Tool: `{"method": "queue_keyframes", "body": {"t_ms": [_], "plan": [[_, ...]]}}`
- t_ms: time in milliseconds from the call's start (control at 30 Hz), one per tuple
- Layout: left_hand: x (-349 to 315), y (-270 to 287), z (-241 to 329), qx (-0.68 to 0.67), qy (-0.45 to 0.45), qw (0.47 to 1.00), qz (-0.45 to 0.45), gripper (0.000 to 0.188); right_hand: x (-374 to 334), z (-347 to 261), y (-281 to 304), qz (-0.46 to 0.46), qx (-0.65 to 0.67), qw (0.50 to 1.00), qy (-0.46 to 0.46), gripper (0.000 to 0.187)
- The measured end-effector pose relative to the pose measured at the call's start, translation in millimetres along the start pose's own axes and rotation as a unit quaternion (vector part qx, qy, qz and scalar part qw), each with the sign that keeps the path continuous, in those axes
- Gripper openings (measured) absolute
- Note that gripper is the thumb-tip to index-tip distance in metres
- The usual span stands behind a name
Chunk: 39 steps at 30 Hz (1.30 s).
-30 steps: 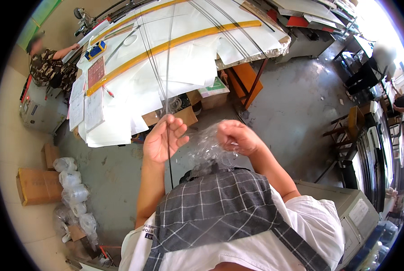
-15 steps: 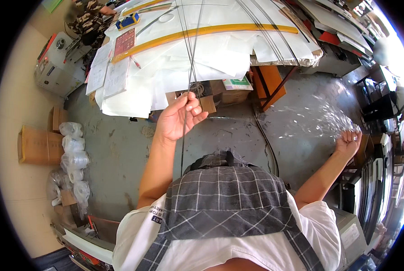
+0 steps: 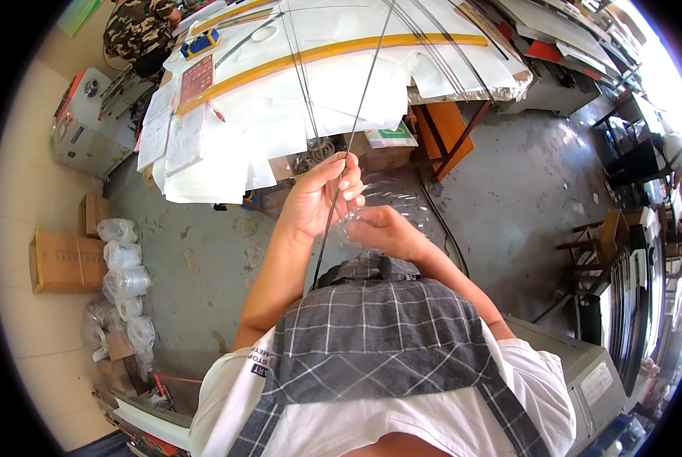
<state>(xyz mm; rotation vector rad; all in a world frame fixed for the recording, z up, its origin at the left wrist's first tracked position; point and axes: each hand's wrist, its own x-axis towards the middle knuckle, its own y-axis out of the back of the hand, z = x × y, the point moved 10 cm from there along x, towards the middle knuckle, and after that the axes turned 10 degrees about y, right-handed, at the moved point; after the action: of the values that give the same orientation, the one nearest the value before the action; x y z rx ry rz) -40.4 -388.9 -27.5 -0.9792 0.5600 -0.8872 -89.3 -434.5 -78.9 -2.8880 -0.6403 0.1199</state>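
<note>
My left hand (image 3: 316, 199) is closed, its thumb and fingers pinching a long, thin black rod (image 3: 365, 95). The rod slants from above the paper-covered table down toward my apron, leaning to the right at its top. Close beside it, my right hand (image 3: 392, 231) has its fingers curled together at the rod's right side. Glinting clear plastic film (image 3: 411, 202) trails around those fingers; how it is gripped is partly blurred. I cannot tell whether the right fingers touch the rod.
White sheets and a yellow strip (image 3: 333, 58) cover the table ahead, with more thin rods (image 3: 301, 76) across it. Beneath stand cardboard boxes and an orange panel (image 3: 444, 137). Wrapped rolls (image 3: 127, 282) line the left wall. A person in camouflage (image 3: 137, 32) is at far left.
My right hand has swung in from far right to beside my left hand, bringing the clear film. The rod now leans more to the right, and my left hand has shifted slightly right.
</note>
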Motion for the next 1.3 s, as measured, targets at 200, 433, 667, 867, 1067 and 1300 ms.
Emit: {"method": "queue_keyframes", "body": {"t_ms": [200,433,667,867,1067,1300], "plan": [[-22.2,13.3,22.1,0.014,-0.045,0.998,0.032,0.021,-38.4,-38.6,78.5,0.135,0.171,0.975,0.037,0.029],[-30.9,16.6,38.5,0.02,-0.07,0.996,0.047,0.021,-153.7,-99.1,218.4,0.357,0.327,0.834,0.264,0.024],[-29.2,20.1,48.2,-0.01,-0.085,0.995,0.049,0.02,-326.3,-59.4,367.6,0.639,0.254,0.602,0.406,0.016],[-6.1,11.2,29.8,-0.021,-0.044,0.998,0.026,0.017,-86.5,-62.7,188.4,0.448,0.058,0.873,0.186,0.037],[8.2,0.0,22.1,-0.01,-0.024,0.999,0.022,0.018,17.2,-14.8,-2.4,-0.014,-0.053,0.997,0.047,0.023],[-6.8,15.1,36.2,-0.016,-0.056,0.998,0.039,0.019,-45.3,-37.8,90.0,0.116,0.209,0.971,0.026,0.031]]}}
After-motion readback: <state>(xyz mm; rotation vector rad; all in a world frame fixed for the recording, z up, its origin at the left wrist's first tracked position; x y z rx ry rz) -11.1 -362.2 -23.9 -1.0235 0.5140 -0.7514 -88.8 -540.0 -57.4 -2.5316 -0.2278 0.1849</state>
